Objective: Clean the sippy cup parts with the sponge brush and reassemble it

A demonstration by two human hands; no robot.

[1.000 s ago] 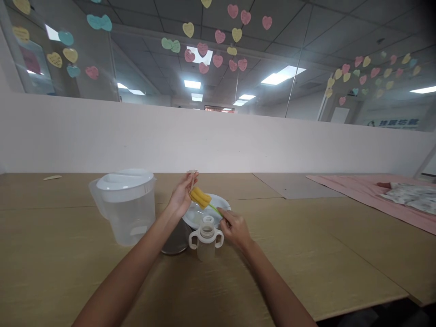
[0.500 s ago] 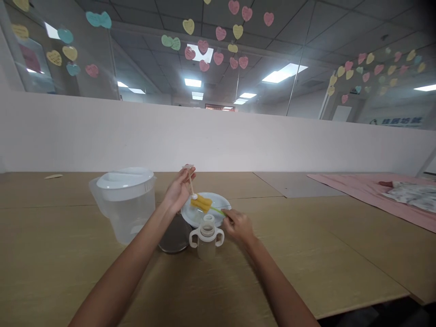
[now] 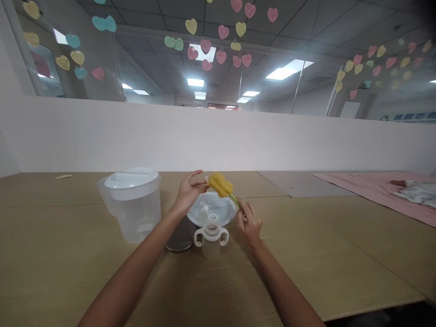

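My right hand (image 3: 250, 223) is closed around the green handle of a yellow sponge bottle brush (image 3: 220, 184), its head raised above a white bowl (image 3: 229, 218). My left hand (image 3: 191, 193) pinches a small whitish straw piece at its fingertips, right beside the sponge head; most of the piece is hidden by fingers and sponge. In front of the bowl stands an open clear bottle (image 3: 211, 247) with a white two-handled collar (image 3: 196, 237). A dark round lid-like disc (image 3: 180, 238) lies left of the bottle, partly under my left forearm.
A translucent lidded bucket (image 3: 139, 218) stands to the left on the wooden table (image 3: 306, 254). At the far right lies a pink cloth (image 3: 357, 188) with a patterned fabric piece (image 3: 417, 195) on it. A low white wall (image 3: 218, 141) runs behind.
The brush has risen from over the bowl, its sponge head now up by my left fingertips. The straw with its white ball end, plainly seen before, is now mostly hidden. The view has shifted slightly.
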